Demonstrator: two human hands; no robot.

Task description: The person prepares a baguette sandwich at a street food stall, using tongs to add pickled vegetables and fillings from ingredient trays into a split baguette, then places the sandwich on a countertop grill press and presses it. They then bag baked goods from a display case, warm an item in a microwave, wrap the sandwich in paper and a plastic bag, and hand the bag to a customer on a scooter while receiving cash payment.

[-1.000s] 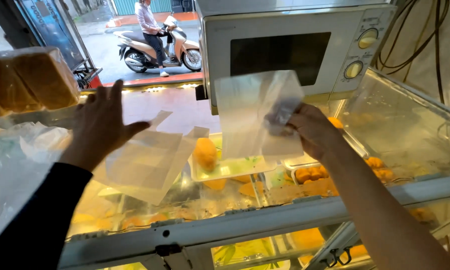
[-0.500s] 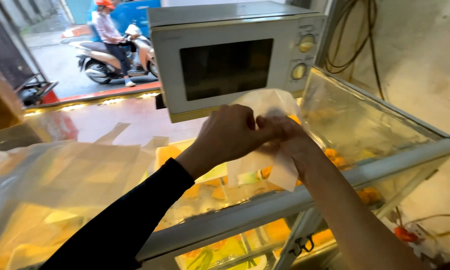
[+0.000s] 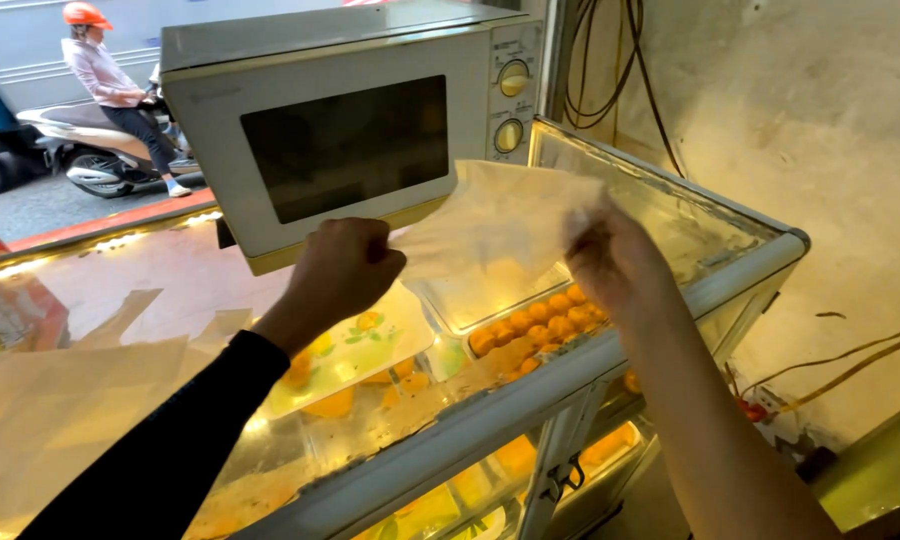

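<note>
I see a thin translucent paper bag (image 3: 490, 225) stretched between both hands above the glass worktop (image 3: 670, 215), just in front of the microwave. My left hand (image 3: 345, 268), at nine o'clock of the bag, has its fingers closed on one edge; my right hand (image 3: 610, 262), at three o'clock, pinches the other, blurred. At twelve o'clock stands the cream microwave (image 3: 350, 130). Under the glass at six o'clock lie orange pastries (image 3: 530, 325). Flat paper bags (image 3: 60, 400) lie at eight o'clock.
</note>
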